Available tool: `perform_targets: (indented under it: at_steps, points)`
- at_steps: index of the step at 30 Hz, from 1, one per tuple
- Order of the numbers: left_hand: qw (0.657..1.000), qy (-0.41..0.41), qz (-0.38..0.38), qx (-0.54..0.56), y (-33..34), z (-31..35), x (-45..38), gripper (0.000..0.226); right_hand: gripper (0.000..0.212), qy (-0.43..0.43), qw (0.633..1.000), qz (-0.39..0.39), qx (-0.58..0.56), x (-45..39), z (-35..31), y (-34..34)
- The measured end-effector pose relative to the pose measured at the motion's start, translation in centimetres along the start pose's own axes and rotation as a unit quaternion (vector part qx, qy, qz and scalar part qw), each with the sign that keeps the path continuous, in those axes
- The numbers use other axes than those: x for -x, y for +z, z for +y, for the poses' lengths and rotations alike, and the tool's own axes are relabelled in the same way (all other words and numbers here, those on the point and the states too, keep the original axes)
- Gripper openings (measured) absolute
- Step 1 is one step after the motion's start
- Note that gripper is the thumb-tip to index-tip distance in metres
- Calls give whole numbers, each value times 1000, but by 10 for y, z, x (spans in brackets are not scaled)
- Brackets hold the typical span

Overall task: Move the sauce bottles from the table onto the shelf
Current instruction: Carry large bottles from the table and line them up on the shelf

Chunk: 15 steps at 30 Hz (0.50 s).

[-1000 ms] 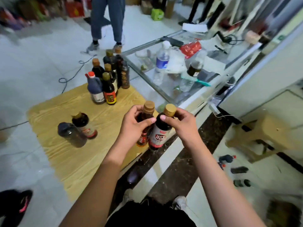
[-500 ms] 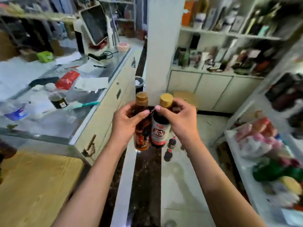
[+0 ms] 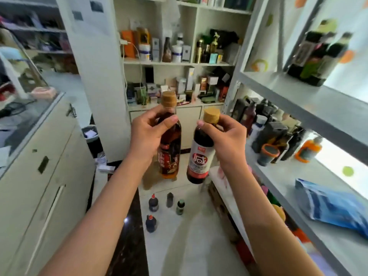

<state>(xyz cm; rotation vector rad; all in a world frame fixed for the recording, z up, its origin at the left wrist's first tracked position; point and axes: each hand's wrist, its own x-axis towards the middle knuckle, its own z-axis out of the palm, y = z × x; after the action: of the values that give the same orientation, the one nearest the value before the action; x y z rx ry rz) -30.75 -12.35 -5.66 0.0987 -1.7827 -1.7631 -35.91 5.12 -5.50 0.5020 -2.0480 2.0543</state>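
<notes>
While both bottles hang in mid-air ahead of the shelf [image 3: 278, 90], the carrying step is judged under way. The left hand [image 3: 146, 136] grasps the amber bottle [image 3: 171, 150] at its shoulder; the right hand [image 3: 227, 138] grasps the white-labelled bottle [image 3: 200, 158] at its neck. Long axes run near upright, caps uppermost, the latter tilted slightly. Next move calls for a rightward swing onto a bare shelf stretch.

Middle shelf board, near end: bare white metal shelf [image 3: 282, 176] surface between the cluster of dark bottles and orange-banded containers [image 3: 278, 140] and the crumpled blue plastic bag [image 3: 334, 206].
Middle shelf, far end: crowded by that cluster.
Upper board: large dark bottles with green labels [image 3: 316, 54] on its right part; left part bare.
Floor ahead: four small dark bottles [image 3: 159, 210] standing on the pale tiles.
Left side: cream counter cabinet [image 3: 39, 166] close along the aisle.
</notes>
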Motion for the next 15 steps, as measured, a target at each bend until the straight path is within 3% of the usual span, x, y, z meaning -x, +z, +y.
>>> perform_targets:
  at_steps: [15]
  points:
    - [970, 36, -215, 109, 197, -35, -163, 16, 22, 1, 973, 218, 82, -163, 3, -100]
